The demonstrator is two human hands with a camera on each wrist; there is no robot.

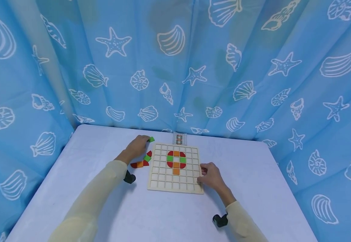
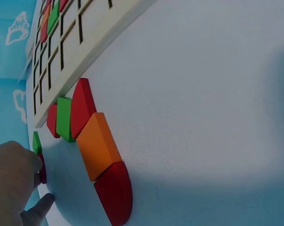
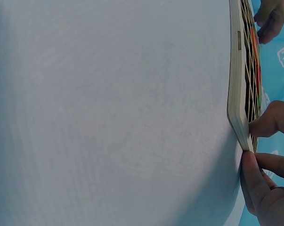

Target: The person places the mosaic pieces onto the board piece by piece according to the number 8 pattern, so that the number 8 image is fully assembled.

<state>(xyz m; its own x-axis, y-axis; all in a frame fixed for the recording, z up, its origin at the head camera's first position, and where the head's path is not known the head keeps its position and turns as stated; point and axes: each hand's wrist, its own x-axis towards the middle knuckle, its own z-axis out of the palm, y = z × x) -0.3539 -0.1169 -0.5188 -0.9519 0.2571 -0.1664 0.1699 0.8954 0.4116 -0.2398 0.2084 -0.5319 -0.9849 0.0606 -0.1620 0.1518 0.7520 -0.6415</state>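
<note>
My left hand (image 1: 137, 146) reaches past the board's left side, its fingertips around a small red tile (image 2: 42, 168) beside a green tile (image 1: 152, 139). In the head view the hand covers that red tile. My right hand (image 1: 210, 174) grips the right edge of a square wooden grid board (image 1: 160, 184), thumb over its rim and fingers against its side in the right wrist view. Red, orange and green tiles (image 1: 176, 165) form a rounded loop with an orange stem in the grid. Left of the board lie an orange tile (image 2: 98, 147), another green tile (image 2: 64, 117) and several red ones (image 2: 114, 193).
A small card (image 1: 180, 138) printed with a coloured pattern lies just beyond the board's far edge. The white-covered table (image 1: 175, 218) is backed by a blue shell-print curtain (image 1: 163, 67). Black wrist devices (image 1: 129, 177) are on both arms.
</note>
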